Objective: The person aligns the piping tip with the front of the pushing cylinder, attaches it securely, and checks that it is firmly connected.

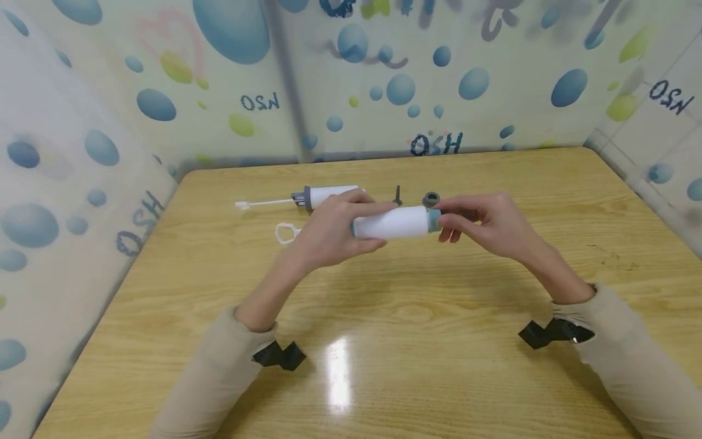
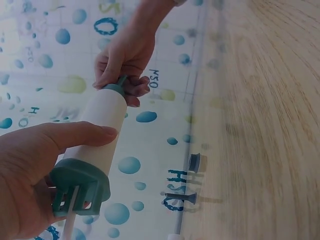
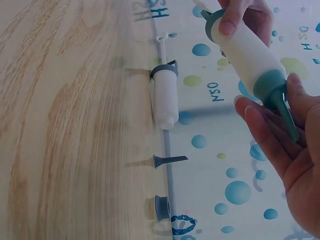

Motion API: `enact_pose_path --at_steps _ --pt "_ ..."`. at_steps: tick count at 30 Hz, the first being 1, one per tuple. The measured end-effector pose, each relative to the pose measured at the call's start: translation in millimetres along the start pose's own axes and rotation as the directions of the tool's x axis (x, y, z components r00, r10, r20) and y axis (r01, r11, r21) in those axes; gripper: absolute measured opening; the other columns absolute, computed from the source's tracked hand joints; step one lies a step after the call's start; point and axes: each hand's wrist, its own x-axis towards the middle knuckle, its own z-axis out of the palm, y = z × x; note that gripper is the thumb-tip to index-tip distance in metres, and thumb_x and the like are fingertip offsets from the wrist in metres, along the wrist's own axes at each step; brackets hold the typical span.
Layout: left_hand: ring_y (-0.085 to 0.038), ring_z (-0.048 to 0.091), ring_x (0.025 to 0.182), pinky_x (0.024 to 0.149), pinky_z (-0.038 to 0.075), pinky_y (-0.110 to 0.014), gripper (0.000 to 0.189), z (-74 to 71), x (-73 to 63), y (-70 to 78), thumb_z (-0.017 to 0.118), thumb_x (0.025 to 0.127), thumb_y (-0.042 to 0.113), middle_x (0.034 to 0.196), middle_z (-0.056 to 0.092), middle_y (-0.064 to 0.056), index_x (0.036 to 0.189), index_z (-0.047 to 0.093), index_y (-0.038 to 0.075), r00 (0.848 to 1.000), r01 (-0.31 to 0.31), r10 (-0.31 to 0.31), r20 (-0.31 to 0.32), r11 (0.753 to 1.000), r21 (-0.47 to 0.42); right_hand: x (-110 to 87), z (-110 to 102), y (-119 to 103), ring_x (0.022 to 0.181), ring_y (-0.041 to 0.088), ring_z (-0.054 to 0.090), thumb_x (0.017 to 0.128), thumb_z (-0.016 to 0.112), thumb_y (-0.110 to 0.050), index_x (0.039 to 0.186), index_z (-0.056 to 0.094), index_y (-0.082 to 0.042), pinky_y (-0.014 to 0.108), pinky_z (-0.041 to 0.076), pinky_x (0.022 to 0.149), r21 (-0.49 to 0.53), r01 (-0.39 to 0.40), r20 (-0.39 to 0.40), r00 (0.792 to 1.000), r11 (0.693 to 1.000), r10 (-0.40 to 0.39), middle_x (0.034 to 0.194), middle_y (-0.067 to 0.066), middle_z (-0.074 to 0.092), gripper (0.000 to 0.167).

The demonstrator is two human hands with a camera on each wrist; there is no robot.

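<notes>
My left hand (image 1: 337,228) grips a piping syringe by its white barrel (image 1: 395,222), with the thumb along one side. The syringe lies roughly level above the table. In the left wrist view, a teal flanged end cap (image 2: 80,175) sits by the palm, with a white plunger rod (image 2: 71,210) running out of it. That rod's white ring handle (image 1: 297,231) shows left of the hand. At the barrel's other end, my right hand (image 1: 490,225) pinches the teal collar (image 3: 270,86). A tapered teal nozzle (image 3: 286,117) points out between its fingers.
Behind the hands, a second white syringe (image 1: 334,194) with a grey end cap lies on the wooden table (image 1: 411,341), plunger drawn out leftward. A dark grey nozzle (image 1: 398,196) and a grey ring-shaped collar (image 1: 431,199) stand to its right. A patterned wall borders the table's back.
</notes>
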Motion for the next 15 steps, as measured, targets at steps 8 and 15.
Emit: enact_pose_path --at_steps 8,15 --pt "-0.027 0.064 0.102 0.087 0.053 -0.041 0.053 -2.5 -0.9 1.4 0.084 0.085 0.025 0.116 0.068 -0.012 0.134 0.068 0.013 1.0 0.009 -0.009 -0.013 1.0 0.022 0.4 5.0 -0.9 0.076 0.011 0.071 0.09 0.068 0.012 0.114 0.066 0.006 0.023 0.058 0.068 0.052 0.016 -0.094 0.995 0.998 -0.011 0.098 0.012 0.072 0.025" --pt "-0.029 0.063 0.103 0.089 0.053 -0.043 0.053 -4.0 -1.5 0.7 0.084 0.084 0.025 0.117 0.067 -0.013 0.134 0.068 0.015 0.999 0.029 -0.028 -0.028 0.998 0.046 1.3 5.2 0.2 0.093 0.005 0.069 0.079 0.076 0.018 0.114 0.067 0.004 0.02 0.057 0.078 0.023 0.053 -0.081 0.995 0.998 -0.051 0.107 0.011 0.07 0.039"
